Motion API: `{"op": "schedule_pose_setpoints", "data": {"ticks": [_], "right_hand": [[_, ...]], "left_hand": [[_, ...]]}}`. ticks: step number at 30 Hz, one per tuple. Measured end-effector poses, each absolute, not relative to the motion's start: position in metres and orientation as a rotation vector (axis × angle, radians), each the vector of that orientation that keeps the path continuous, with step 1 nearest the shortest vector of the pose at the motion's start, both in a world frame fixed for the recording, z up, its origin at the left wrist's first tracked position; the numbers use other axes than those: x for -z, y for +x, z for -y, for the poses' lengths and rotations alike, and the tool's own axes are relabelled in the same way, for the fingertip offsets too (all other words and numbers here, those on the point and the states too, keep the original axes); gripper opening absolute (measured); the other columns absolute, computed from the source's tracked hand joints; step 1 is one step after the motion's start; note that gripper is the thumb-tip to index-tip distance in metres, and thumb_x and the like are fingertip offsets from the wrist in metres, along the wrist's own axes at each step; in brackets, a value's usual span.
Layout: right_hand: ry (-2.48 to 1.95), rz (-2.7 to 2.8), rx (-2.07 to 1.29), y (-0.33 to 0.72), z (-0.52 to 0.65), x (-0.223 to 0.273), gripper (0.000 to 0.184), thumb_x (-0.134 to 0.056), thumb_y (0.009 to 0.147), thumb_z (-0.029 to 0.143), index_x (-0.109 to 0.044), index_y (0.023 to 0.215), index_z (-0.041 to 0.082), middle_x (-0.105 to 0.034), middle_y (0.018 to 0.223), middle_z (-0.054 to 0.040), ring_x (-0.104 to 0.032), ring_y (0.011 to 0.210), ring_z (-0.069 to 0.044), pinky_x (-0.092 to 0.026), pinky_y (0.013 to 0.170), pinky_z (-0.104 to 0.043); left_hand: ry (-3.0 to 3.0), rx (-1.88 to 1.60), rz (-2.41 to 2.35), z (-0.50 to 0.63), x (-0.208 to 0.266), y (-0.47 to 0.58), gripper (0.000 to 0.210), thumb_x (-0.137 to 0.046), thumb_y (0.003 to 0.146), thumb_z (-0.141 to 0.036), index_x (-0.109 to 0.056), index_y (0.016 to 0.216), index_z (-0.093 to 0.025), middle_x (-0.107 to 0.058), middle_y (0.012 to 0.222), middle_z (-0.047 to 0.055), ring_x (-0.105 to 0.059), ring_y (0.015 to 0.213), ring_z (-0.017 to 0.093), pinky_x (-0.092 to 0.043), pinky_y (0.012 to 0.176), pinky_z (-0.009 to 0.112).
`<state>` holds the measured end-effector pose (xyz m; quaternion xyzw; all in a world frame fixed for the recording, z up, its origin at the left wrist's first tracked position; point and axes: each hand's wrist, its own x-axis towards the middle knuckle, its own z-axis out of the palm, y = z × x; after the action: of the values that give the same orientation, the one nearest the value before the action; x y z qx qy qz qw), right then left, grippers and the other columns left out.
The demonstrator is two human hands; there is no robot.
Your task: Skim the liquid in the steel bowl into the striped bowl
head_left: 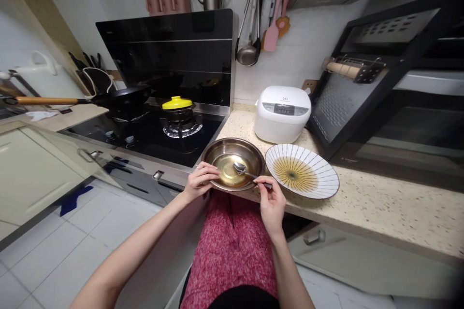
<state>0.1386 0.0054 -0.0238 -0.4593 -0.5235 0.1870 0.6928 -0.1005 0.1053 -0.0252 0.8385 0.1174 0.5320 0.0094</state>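
A round metal bowl with clear yellowish liquid in it stands at the counter's front edge. My left hand grips the bowl's left rim, fingers over the edge. In my right hand is a metal spoon, pinched by its dark-looking handle. The spoon's head is over the liquid inside the bowl; whether it touches the liquid I cannot tell. Just right of the bowl lies an oval striped plate, white at the rim and yellow-brown toward the middle.
Behind the plate stands a white rice cooker. Left of the bowl, the black gas stove carries a small pot with a yellow lid and a wok whose wooden handle points left. A dark oven rack borders the right side.
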Motion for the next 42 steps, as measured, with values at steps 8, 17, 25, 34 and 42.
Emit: {"op": "schedule_pose_setpoints", "data": {"ticks": [8, 17, 25, 34, 42], "right_hand": [[-0.996, 1.182, -0.373, 0.14, -0.007, 0.023, 0.013, -0.058, 0.098, 0.026, -0.069, 0.093, 0.021, -0.07, 0.093, -0.0043, -0.066, 0.089, -0.018, -0.055, 0.082, -0.031], [-0.975, 1.175, -0.358, 0.137, -0.009, 0.024, 0.014, -0.057, 0.098, 0.026, -0.069, 0.093, 0.022, -0.07, 0.091, -0.0038, -0.066, 0.089, -0.018, -0.054, 0.082, -0.031], [-0.995, 1.151, -0.33, 0.134, -0.017, 0.024, 0.015, -0.056, 0.098, 0.025, -0.069, 0.091, 0.022, -0.07, 0.09, -0.0032, -0.065, 0.087, -0.018, -0.052, 0.081, -0.031], [-1.022, 1.174, -0.285, 0.131, -0.025, 0.024, 0.016, -0.053, 0.1, 0.025, -0.067, 0.093, 0.022, -0.069, 0.092, -0.0041, -0.065, 0.091, -0.018, -0.052, 0.084, -0.032], [-0.991, 1.189, -0.303, 0.132, -0.019, 0.026, 0.016, -0.053, 0.101, 0.026, -0.067, 0.095, 0.022, -0.069, 0.093, -0.004, -0.065, 0.089, -0.018, -0.054, 0.082, -0.031]], "left_hand": [[2.682, -1.634, -0.317, -0.106, 0.028, -0.104, 0.023, -0.054, 0.104, -0.018, -0.072, 0.119, -0.016, -0.078, 0.095, 0.01, -0.063, 0.083, 0.018, -0.054, 0.074, 0.032], [2.664, -1.619, -0.304, -0.108, 0.026, -0.104, 0.018, -0.053, 0.105, -0.019, -0.07, 0.105, -0.015, -0.077, 0.117, 0.017, -0.069, 0.101, 0.023, -0.059, 0.081, 0.04], [2.662, -1.586, -0.307, -0.109, 0.022, -0.102, 0.019, -0.052, 0.105, -0.017, -0.07, 0.111, -0.015, -0.079, 0.107, 0.013, -0.072, 0.114, 0.025, -0.062, 0.089, 0.042], [2.677, -1.621, -0.365, -0.116, 0.023, -0.099, 0.021, -0.052, 0.106, -0.02, -0.071, 0.113, -0.015, -0.079, 0.101, 0.011, -0.074, 0.105, 0.023, -0.062, 0.085, 0.038], [2.704, -1.702, -0.336, -0.115, 0.029, -0.098, 0.024, -0.053, 0.105, -0.017, -0.071, 0.12, -0.016, -0.08, 0.102, 0.011, -0.073, 0.101, 0.021, -0.06, 0.082, 0.035]]}}
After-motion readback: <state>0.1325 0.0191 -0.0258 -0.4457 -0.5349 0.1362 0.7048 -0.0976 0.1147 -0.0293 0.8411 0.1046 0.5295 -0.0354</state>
